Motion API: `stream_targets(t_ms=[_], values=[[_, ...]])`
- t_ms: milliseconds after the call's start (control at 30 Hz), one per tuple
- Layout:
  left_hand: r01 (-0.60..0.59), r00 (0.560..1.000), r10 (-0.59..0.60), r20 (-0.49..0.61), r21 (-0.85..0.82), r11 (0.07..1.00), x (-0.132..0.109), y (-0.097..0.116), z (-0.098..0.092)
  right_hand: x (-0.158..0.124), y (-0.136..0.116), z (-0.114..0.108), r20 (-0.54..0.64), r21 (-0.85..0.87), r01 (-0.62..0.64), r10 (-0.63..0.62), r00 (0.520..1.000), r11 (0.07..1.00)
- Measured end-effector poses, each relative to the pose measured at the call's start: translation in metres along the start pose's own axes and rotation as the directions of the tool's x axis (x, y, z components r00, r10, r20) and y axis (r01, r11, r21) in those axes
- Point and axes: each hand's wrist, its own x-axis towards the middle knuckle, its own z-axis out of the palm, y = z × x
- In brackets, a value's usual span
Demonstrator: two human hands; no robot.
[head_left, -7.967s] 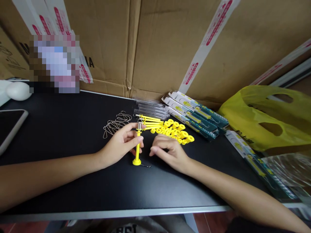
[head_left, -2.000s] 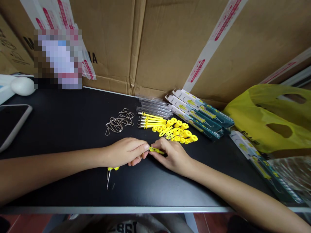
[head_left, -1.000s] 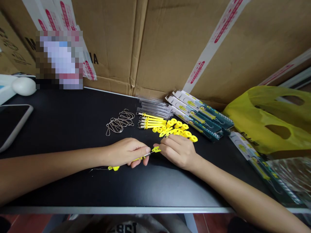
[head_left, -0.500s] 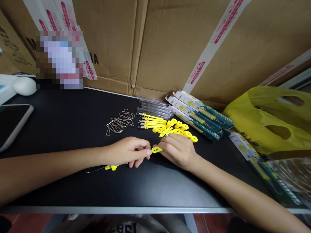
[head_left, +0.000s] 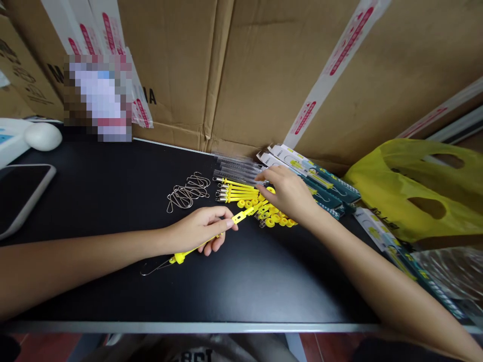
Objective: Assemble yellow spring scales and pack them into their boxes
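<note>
My left hand (head_left: 202, 232) is closed around a thin yellow plastic tool (head_left: 241, 216) that has a wire hook (head_left: 153, 269) at its near end and lies low over the black table (head_left: 113, 201). My right hand (head_left: 289, 193) reaches back over the heap of yellow rings (head_left: 273, 218), fingers curled toward the clear plastic tubes (head_left: 236, 168) and the row of yellow stems (head_left: 236, 191). I cannot see anything in its fingers.
A bundle of bent wire hooks (head_left: 186, 191) lies left of the stems. Printed green card packs (head_left: 328, 183) sit behind the right hand, a yellow plastic bag (head_left: 418, 191) further right. A tablet (head_left: 20, 193) lies at the left edge. Cardboard boxes (head_left: 264, 70) wall the back.
My right hand has let go of the yellow tool's end and moved back and right to the clear tubes. The left hand keeps the tool, now tilted with its tip toward the rings.
</note>
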Motion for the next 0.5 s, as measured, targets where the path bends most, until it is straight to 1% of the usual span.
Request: stream_targets(t_ms=[133,267,367,500], values=[[-0.004,1.000,0.004,-0.027,-0.010,1.000,0.000,0.001,-0.001,0.020,0.004,0.007,0.126,-0.089,-0.010,0.021,0.992,0.996],[-0.010,0.999,0.009,-0.039,-0.021,1.000,0.000,0.002,-0.001,0.029,0.004,0.012,0.213,-0.116,-0.002,0.027,0.977,0.993],[-0.010,0.999,0.010,-0.036,-0.013,1.000,0.000,0.001,-0.001,0.030,0.003,0.016,0.232,-0.135,-0.024,0.055,0.971,0.991],[-0.017,0.999,0.017,-0.036,-0.006,1.000,0.001,0.000,-0.001,0.031,0.002,0.019,0.229,-0.148,-0.050,0.083,0.970,0.988]])
